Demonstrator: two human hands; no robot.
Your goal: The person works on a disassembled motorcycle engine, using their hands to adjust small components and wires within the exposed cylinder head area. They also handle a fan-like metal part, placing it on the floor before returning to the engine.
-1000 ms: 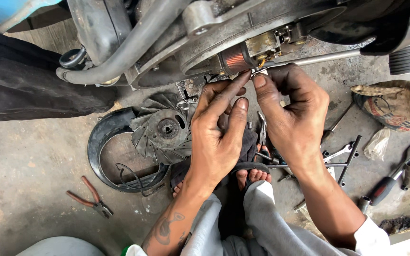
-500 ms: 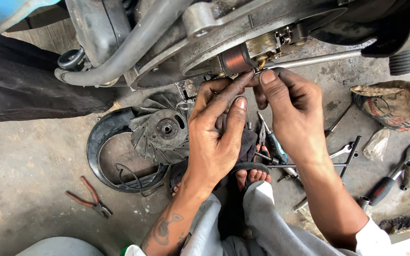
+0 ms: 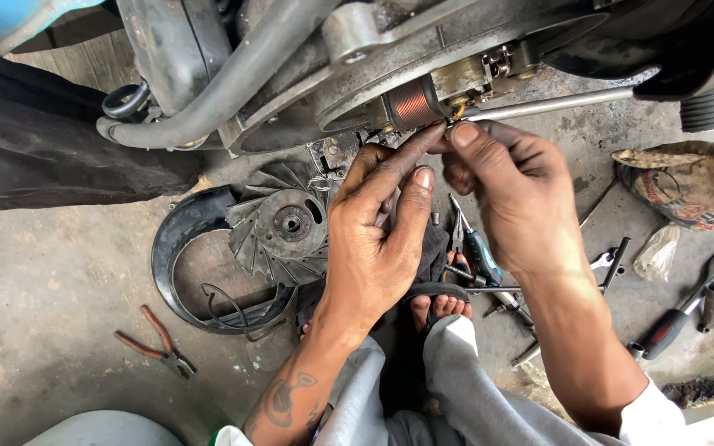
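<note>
A copper-wound coil (image 3: 413, 105) sits on the exposed side of a greasy scooter engine (image 3: 390, 58). My left hand (image 3: 378, 235) reaches up with its index fingertip touching the spot just right of the coil, where a small yellow wire end (image 3: 459, 110) shows. My right hand (image 3: 510, 194) meets it there, thumb and forefinger pinched at the same wire end. Whether either hand grips the wire is hard to tell. A bright metal rod (image 3: 551, 104) runs right from that spot.
On the concrete floor lie a finned flywheel fan (image 3: 283, 227) inside a black curved cover (image 3: 188, 256), red-handled pliers (image 3: 159, 343), a teal-handled screwdriver (image 3: 481, 256), several wrenches (image 3: 613, 260), a ratchet (image 3: 687, 306) and a cloth bag (image 3: 683, 182). My sandalled foot (image 3: 440, 306) shows below.
Both hands have shifted slightly up toward the coil, and the right hand's fingers have closed in at the wire end beside it.
</note>
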